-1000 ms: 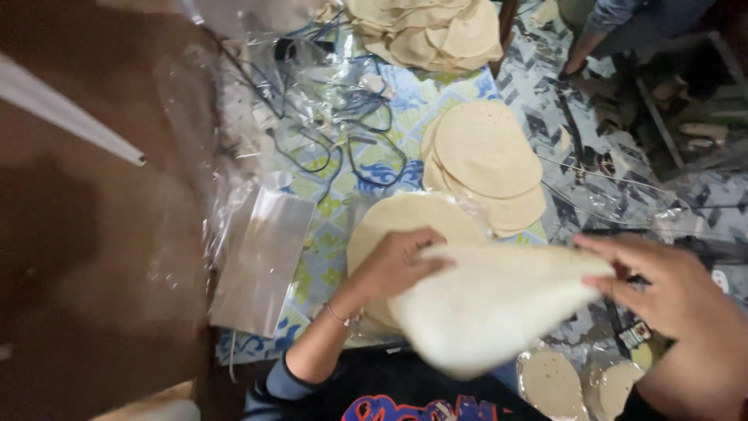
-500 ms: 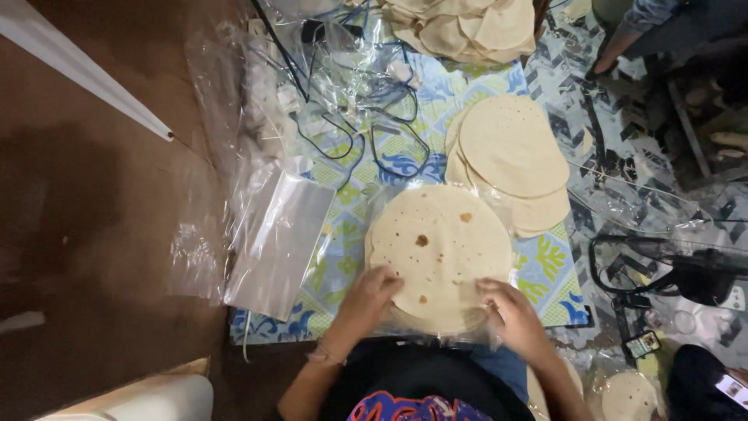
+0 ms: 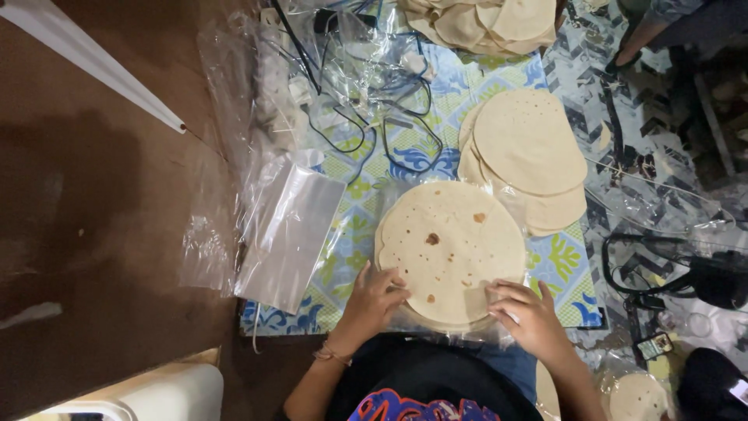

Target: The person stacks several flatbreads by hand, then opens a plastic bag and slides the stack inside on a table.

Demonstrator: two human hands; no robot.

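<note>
A stack of round flatbreads with brown spots lies in front of me on a patterned mat, with clear plastic under and around it. My left hand rests with its fingers on the stack's near left edge. My right hand presses on the near right edge, touching the plastic wrap there. Neither hand lifts anything.
A second pile of pale flatbreads lies to the right, a third at the top. Flat clear bags lie to the left, tangled cables beyond. A person's foot is at the top right, and black cables on the right.
A second ago my hands held a flatbread in the air. It now lies on the stack, and both hands have come down to the stack's near edge.
</note>
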